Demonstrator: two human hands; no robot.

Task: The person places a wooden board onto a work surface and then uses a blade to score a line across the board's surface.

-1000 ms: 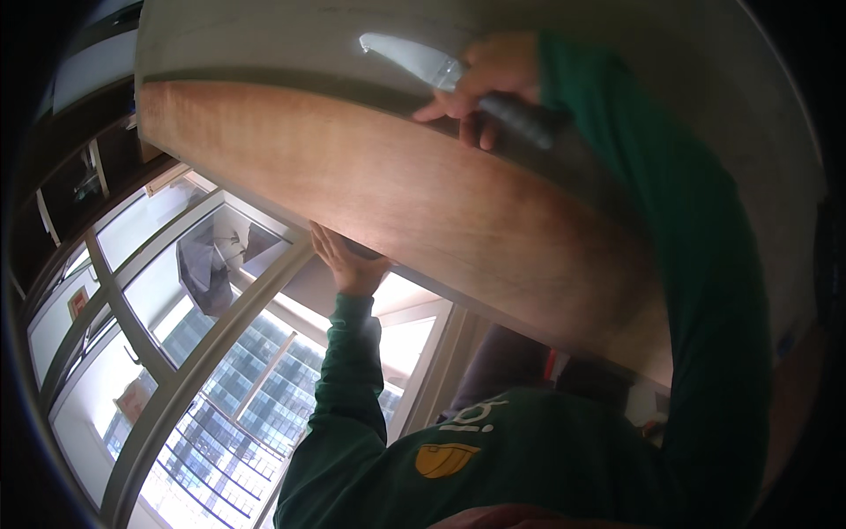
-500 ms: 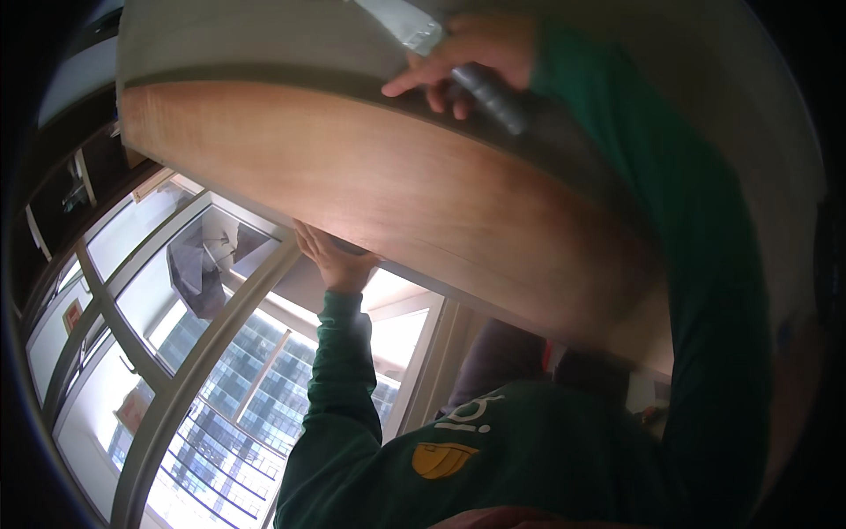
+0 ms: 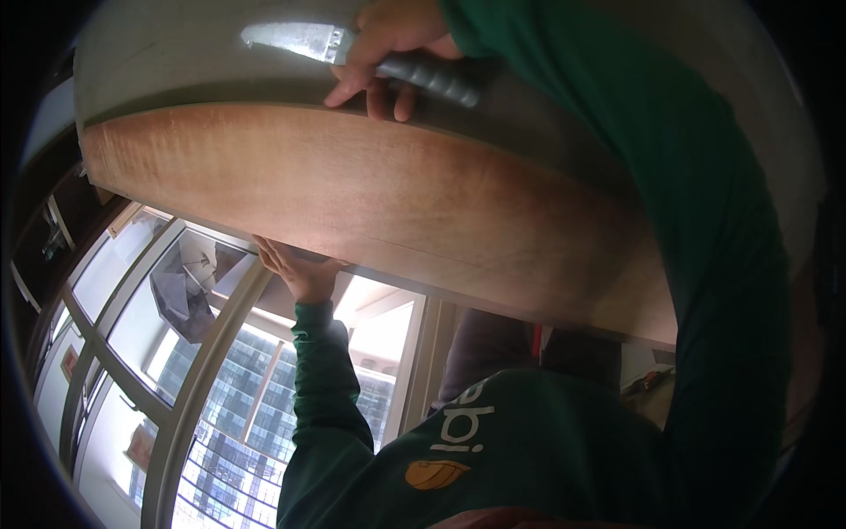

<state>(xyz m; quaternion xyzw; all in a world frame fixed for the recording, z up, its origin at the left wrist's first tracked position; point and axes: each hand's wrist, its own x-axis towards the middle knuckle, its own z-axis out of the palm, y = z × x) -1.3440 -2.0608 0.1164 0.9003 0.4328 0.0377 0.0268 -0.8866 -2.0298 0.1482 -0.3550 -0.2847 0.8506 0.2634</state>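
A knife [image 3: 291,40] with a silvery blade and a grey ribbed handle is in my right hand [image 3: 392,44], its blade tip pointing left. The fingers close round the handle, and some fingertips rest at the far edge of a long wooden board [image 3: 370,194]. The board stretches across the view, its face smooth and reddish-brown. At the board's near edge, my left hand [image 3: 304,275] holds on with the thumb apart from the fingers. The fingertips there are partly hidden by the edge.
Beyond the board lies a grey surface [image 3: 176,66]. On the left are white-framed glass panes [image 3: 211,370], with a grey umbrella [image 3: 185,286] behind them. Dark shelving [image 3: 66,220] stands at the far left. My legs [image 3: 493,353] are below the board.
My right hand has moved left along the board's far edge with the knife, whose blade now lies flatter across the view. The left hand keeps its place on the near edge; the whole view has shifted slightly.
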